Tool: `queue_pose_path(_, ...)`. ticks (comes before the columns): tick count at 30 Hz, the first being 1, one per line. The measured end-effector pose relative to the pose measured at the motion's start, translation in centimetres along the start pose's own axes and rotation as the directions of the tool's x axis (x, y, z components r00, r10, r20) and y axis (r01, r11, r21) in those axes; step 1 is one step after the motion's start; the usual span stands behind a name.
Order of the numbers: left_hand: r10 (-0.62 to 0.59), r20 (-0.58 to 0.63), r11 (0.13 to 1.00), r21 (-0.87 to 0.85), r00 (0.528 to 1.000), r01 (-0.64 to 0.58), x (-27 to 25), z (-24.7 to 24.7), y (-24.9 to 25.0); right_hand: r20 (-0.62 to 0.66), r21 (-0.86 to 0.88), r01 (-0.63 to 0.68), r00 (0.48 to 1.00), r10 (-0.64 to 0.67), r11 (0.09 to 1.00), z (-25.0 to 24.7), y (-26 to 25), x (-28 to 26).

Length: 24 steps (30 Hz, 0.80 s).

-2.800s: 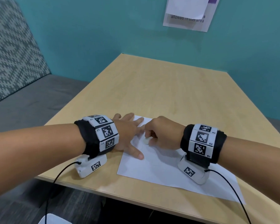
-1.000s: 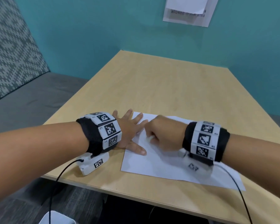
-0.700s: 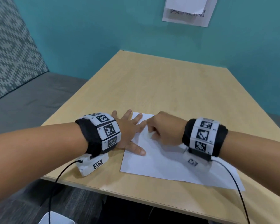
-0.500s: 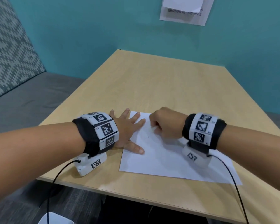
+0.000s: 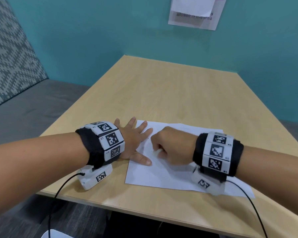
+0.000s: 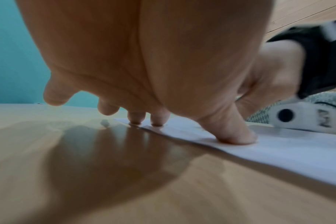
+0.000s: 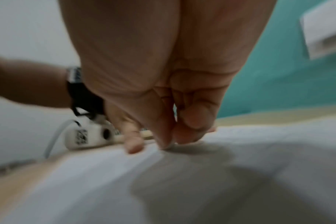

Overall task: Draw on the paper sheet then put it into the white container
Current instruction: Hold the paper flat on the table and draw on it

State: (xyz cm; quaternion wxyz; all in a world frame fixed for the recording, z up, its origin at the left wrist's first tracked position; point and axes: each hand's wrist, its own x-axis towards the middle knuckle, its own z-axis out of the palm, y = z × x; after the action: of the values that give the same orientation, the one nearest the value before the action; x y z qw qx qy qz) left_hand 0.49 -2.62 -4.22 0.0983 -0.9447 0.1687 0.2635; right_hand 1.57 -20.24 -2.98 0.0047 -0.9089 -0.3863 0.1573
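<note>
A white paper sheet (image 5: 170,174) lies flat near the front edge of the wooden table (image 5: 179,93). My left hand (image 5: 139,143) rests spread on the sheet's left edge; in the left wrist view the thumb (image 6: 234,134) and two fingertips press the paper (image 6: 278,151) down. My right hand (image 5: 170,146) is curled in a fist over the sheet's upper left part and pinches a short white drawing stick (image 5: 157,151). In the blurred right wrist view its tip (image 7: 169,146) touches the paper (image 7: 259,144). A white container (image 5: 53,235) shows only as a rim at the bottom left, below the table.
A grey bench seat (image 5: 29,107) with a patterned backrest runs along the left of the table. A teal wall with a paper notice (image 5: 194,12) stands behind. Cables hang from both wrist cameras over the front table edge.
My right hand slid across the sheet, first away, then back toward me and slightly left, and the white stick shows under the fist again. The left hand stayed spread on the paper's edge.
</note>
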Motion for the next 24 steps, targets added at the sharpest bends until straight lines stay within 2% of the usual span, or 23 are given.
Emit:
queue_pose_path(2, -0.004, 0.004, 1.0, -0.007, 1.0, 0.004, 0.1, 0.0, -0.1, 0.006, -0.016, 0.003, 1.0, -0.003, 1.0, -0.1, 0.0, 0.0)
queue_pose_path(4, -0.013, 0.01, 1.0, -0.011, 1.0, 0.013, 0.1, -0.1, 0.1, -0.056, -0.027, -0.125, 0.991, 0.124, 0.992, -1.3, 2.2, 0.9)
queue_pose_path(6, -0.016, 0.013, 1.0, -0.013, 1.0, 0.016, 0.0, -0.1, 0.2, -0.089, 0.024, -0.177, 0.98, 0.179, 0.984, -2.0, 3.4, 1.1)
queue_pose_path(11, -0.003, -0.01, 1.0, -0.008, 1.0, 0.003, 0.1, 0.1, -0.2, -0.005, -0.009, 0.007, 1.0, -0.007, 1.0, 0.2, 0.0, 0.0)
queue_pose_path(15, -0.005, -0.008, 1.0, -0.002, 1.0, 0.005, 0.1, 0.1, 0.1, -0.075, 0.003, -0.171, 0.982, 0.171, 0.985, -1.7, 3.3, 1.2)
queue_pose_path(20, 0.003, -0.009, 1.0, -0.013, 1.0, -0.003, -0.1, 0.0, -0.2, -0.027, -0.014, -0.087, 0.996, 0.087, 0.996, -1.0, 1.9, 0.5)
queue_pose_path(24, -0.012, -0.002, 1.0, -0.01, 1.0, 0.012, 0.1, 0.0, -0.1, -0.082, 0.051, -0.176, 0.98, 0.18, 0.983, -1.8, 3.2, 0.9)
